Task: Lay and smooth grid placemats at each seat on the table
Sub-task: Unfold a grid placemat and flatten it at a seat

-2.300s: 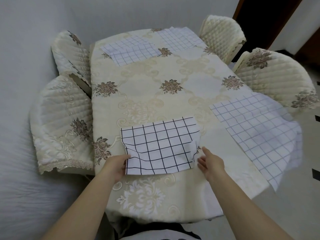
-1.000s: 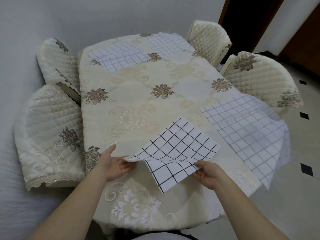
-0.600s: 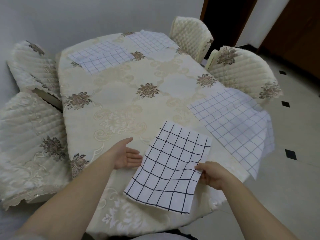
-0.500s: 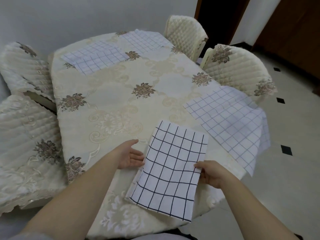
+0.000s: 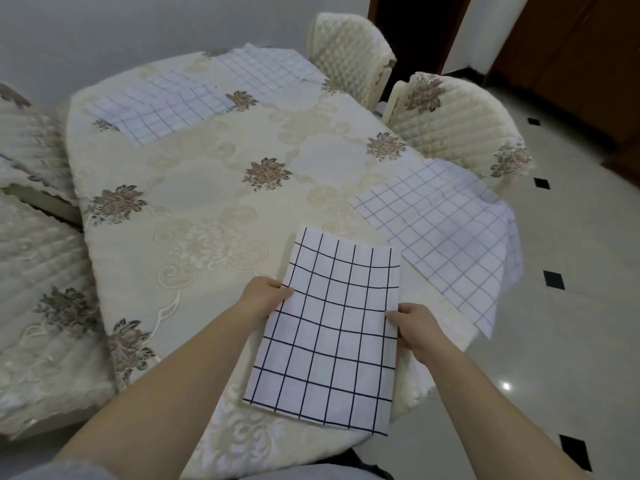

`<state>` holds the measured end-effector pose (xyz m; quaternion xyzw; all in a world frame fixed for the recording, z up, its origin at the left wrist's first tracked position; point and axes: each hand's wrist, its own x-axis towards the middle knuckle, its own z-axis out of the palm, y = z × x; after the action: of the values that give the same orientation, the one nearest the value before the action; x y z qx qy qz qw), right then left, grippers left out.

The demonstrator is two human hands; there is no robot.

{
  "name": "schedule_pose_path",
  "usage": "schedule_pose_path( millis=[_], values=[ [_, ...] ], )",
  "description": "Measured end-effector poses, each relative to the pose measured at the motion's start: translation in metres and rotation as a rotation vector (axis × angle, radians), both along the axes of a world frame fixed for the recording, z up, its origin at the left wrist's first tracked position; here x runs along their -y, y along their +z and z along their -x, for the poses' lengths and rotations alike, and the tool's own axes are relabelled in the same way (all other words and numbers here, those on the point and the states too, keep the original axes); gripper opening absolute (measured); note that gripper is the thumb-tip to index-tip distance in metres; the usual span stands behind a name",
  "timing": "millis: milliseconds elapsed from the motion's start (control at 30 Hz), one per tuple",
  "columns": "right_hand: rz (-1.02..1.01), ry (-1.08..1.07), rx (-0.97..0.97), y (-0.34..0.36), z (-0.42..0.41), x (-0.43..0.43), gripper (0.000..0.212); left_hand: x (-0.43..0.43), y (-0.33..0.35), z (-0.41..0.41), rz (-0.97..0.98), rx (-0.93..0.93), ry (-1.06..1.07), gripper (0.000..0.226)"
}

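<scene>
My left hand pinches the left edge of the bold-grid placemat, my right hand pinches its right edge; taut between them, it reaches onto the table beyond my knuckles and overhangs toward me, likely for squaring to this seat

Home dining room (clothed table, quilted chairs)
</scene>
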<state>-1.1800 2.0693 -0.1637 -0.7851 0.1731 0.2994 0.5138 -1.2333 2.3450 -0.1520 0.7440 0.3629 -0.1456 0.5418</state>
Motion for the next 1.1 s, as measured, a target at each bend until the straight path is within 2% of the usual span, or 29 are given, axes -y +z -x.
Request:
schedule_pose_path(
  millis=[67,300,333,467,533,667,867,1033,1100],
  values=[
    [-0.009,-0.003,0.02,0.003,-0.004,-0.005,0.014,-0.008,-0.004,0.004,0.057,0.02,0.051,0.015],
    [-0.07,0.104,0.063,0.018,-0.021,-0.054,0.016,-0.059,-0.015,0.031,0.186,0.069,0.286,0.053],
    [-0.077,0.129,0.073,0.02,-0.024,-0.064,0.017,-0.065,-0.012,0.036,0.195,0.081,0.319,0.052],
    [-0.099,0.239,0.096,0.03,-0.031,-0.111,0.024,-0.088,0.004,0.062,0.217,0.133,0.441,0.017],
    [-0.107,0.311,0.12,0.034,-0.033,-0.137,0.028,-0.101,0.007,0.075,0.213,0.167,0.509,0.007],
    [-0.125,0.444,0.142,0.041,-0.038,-0.193,0.02,-0.13,0.011,0.1,0.188,0.198,0.64,0.004],
    [-0.131,0.588,0.168,0.044,-0.047,-0.27,0.019,-0.176,0.014,0.122,0.118,0.213,0.79,0.021],
    [-0.122,0.629,0.168,0.037,-0.062,-0.321,0.02,-0.205,0.018,0.112,0.089,0.243,0.852,0.011],
    [-0.109,0.622,0.149,0.031,-0.069,-0.337,0.021,-0.218,0.013,0.106,0.095,0.241,0.863,0.018]
  ],
)
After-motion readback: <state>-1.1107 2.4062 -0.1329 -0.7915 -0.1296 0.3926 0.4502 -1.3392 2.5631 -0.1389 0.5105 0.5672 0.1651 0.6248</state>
